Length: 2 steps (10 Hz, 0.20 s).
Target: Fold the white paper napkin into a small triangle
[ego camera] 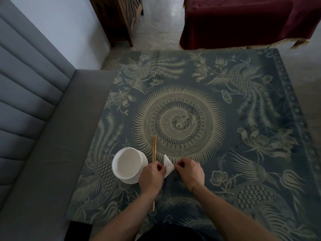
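Two hands meeting over the white paper napkin [168, 165], low on the patterned worktop [225, 153], just right of the chopsticks [154, 148] and the white bowl [127, 162]. Left hand [152, 176] pinching the napkin's left edge; right hand [189, 173] pinching the right corner, grip pressed together on the paper. Already partly folded, one point lifted off the worktop. Best done now, by judgement: bring edges flush, hold the corner steady, press the crease flat from the middle outward. Keep clear of the chopsticks, lying close beside.
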Tool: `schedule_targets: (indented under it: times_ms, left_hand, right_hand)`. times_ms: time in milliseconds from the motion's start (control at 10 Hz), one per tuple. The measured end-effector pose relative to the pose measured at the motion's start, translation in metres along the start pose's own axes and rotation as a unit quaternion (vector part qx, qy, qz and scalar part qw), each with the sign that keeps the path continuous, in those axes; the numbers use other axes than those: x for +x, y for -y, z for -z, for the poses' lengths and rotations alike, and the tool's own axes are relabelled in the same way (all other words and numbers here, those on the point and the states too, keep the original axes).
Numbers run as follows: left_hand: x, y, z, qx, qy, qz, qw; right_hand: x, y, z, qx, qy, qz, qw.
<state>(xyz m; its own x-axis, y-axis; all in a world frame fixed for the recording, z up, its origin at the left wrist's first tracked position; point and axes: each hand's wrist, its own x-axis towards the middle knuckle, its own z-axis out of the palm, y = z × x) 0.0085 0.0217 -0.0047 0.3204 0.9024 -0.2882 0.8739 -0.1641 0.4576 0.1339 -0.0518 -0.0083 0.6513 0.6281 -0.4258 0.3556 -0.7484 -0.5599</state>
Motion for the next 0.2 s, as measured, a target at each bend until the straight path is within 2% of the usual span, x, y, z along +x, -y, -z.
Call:
schedule_targets:
  times_ms: [200]
  left_hand:
    - [0.0001,-0.0027,0.0003,-0.036,-0.004,-0.019,0.999]
  right_hand:
    - [-0.0011,-0.0039,0.0121,0.022,-0.023,0.006,0.999]
